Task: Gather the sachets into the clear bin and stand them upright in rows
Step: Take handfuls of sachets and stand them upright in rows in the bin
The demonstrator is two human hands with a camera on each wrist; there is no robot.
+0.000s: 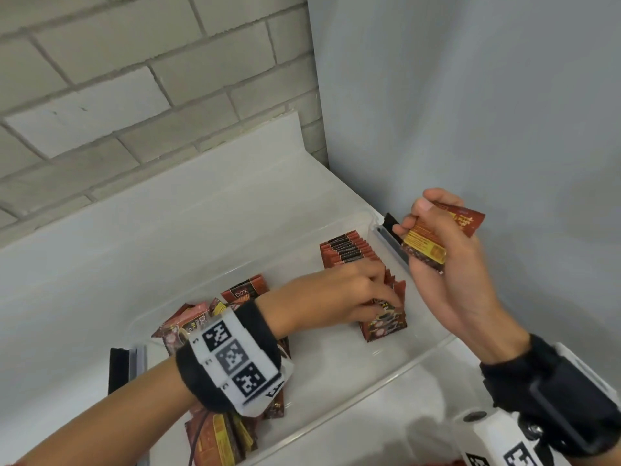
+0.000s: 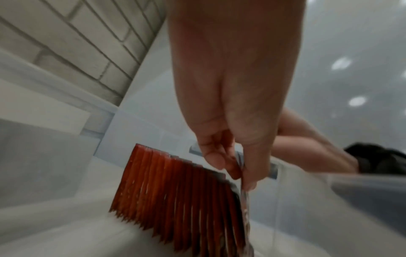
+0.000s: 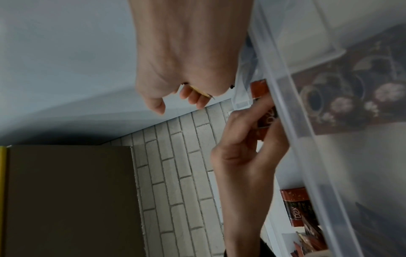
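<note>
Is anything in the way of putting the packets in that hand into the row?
Yes. The left hand rests on the near end of the upright row, between it and the right hand holding sachets above the clear bin.

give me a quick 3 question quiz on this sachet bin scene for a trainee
1. True or false: the right hand is empty.
2. Multiple choice: where does the left hand work? A) outside the clear bin on the counter B) at the near end of the upright row of sachets inside the bin C) on the brick wall
3. Fill in: the loose pile of sachets not yet stood up lies at the bin's ____ end, under the left wrist.

Key
1. False: it grips a small bunch of sachets above the bin's far right corner.
2. B: its fingers pinch the front sachet.
3. Left.
</note>
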